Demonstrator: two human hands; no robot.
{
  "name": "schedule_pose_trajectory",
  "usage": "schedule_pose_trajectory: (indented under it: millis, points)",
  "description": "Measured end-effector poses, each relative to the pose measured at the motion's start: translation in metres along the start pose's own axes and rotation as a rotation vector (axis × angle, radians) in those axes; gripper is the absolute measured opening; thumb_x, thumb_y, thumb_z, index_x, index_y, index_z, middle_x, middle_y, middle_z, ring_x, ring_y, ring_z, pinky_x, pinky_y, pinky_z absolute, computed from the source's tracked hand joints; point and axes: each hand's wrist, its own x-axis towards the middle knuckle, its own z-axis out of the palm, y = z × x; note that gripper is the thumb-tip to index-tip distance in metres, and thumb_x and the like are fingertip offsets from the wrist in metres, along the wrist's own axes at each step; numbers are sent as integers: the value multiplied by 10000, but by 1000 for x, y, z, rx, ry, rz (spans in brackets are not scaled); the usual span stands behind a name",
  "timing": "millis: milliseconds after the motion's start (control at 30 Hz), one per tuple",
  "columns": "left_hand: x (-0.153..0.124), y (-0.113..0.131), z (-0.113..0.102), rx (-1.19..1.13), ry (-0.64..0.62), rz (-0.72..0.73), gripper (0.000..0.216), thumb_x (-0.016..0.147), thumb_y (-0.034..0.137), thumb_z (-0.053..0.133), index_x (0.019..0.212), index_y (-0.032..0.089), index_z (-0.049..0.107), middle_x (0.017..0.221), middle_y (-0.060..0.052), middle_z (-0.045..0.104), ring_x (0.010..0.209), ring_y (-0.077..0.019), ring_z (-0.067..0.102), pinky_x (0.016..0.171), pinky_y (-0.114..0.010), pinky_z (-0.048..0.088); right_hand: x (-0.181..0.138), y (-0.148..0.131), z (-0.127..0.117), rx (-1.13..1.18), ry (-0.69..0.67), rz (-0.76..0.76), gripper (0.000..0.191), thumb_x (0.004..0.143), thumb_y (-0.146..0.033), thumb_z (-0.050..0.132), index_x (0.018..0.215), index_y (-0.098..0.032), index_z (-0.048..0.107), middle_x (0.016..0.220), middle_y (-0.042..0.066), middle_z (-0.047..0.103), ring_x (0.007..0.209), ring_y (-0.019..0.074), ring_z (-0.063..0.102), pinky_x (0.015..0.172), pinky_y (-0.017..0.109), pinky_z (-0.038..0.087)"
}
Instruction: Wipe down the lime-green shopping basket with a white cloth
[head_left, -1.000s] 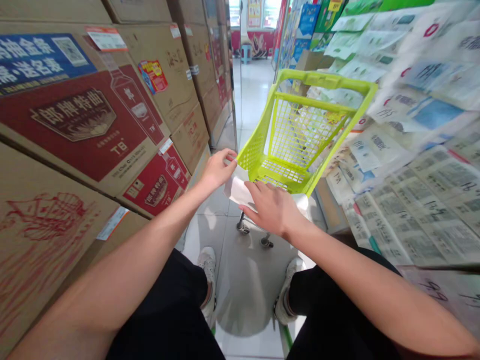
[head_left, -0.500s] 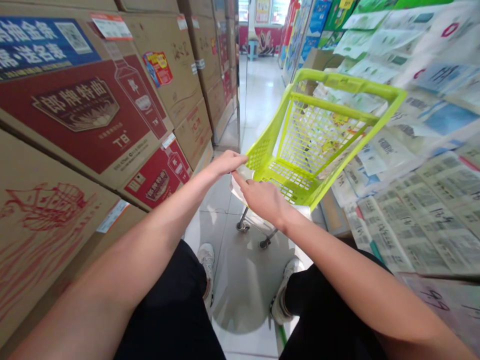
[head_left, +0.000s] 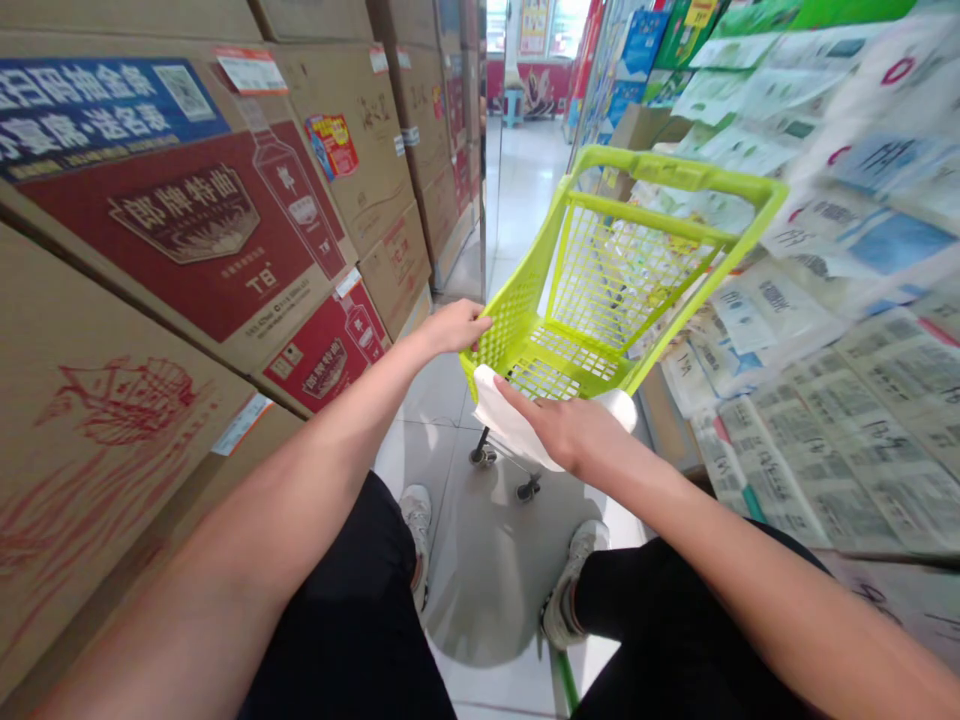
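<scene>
A lime green plastic shopping cart (head_left: 637, 215) stands on small wheels in a narrow shop aisle in front of me. My left hand (head_left: 452, 327) is closed round the near left corner of the basket rim. My right hand (head_left: 564, 428) lies flat with fingers stretched, pressing a white cloth (head_left: 504, 420) against the near edge of the basket. The cloth hangs over that edge and reaches past my hand to the right. My knees and white shoes show below.
Stacked cardboard boxes (head_left: 225, 230) with red labels wall the left side. Shelves of white packaged goods (head_left: 840, 300) line the right. The tiled aisle floor (head_left: 525, 190) runs ahead toward a bright doorway with a small blue stool (head_left: 513, 105).
The cart has tilted and shifted slightly. My right hand slid with the cloth from the left corner toward the middle of the near edge. My left hand kept its hold on the corner.
</scene>
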Motion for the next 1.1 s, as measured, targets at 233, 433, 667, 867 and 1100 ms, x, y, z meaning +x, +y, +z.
schedule_pose_trajectory:
  millis: [233, 433, 667, 867, 1100]
  points:
    - [-17, 20, 17, -17, 137, -35, 315, 964, 328, 513, 729, 200, 679, 659, -54, 723, 682, -217, 683, 651, -292, 417, 11, -6, -2, -25, 30, 30, 856, 1056, -93, 344, 1825, -343, 63, 1219, 159, 810, 995, 308, 820, 809, 362, 600]
    - [-13, 8, 18, -349, -108, 35, 280, 953, 296, 505, 789, 178, 699, 678, -22, 717, 595, -165, 646, 576, -260, 435, 32, -25, -11, -58, 163, -23, 780, 1071, -72, 240, 1826, -248, 150, 1126, 190, 812, 906, 311, 818, 740, 366, 586]
    - [-8, -24, -3, -439, -91, 82, 260, 937, 324, 581, 763, 174, 703, 647, -18, 691, 577, -137, 611, 580, -245, 443, 25, -26, -14, -43, 100, -46, 806, 1072, -96, 287, 1830, -270, 76, 1181, 165, 811, 932, 287, 815, 723, 328, 578]
    - [-15, -24, -10, -494, -188, 83, 218, 977, 330, 593, 879, 171, 707, 707, -20, 703, 609, -132, 631, 647, -254, 491, 8, -11, 0, -1, 15, -35, 902, 1037, -108, 380, 1821, -370, 20, 1389, 159, 753, 1058, 317, 813, 845, 382, 606]
    - [-18, -16, 1, -602, -370, 122, 375, 986, 526, 653, 1031, 159, 713, 845, -38, 733, 709, -137, 649, 641, -236, 462, 17, -19, 1, 26, 52, -30, 848, 1058, -99, 318, 1827, -316, 32, 1372, 171, 759, 1069, 317, 808, 883, 403, 605]
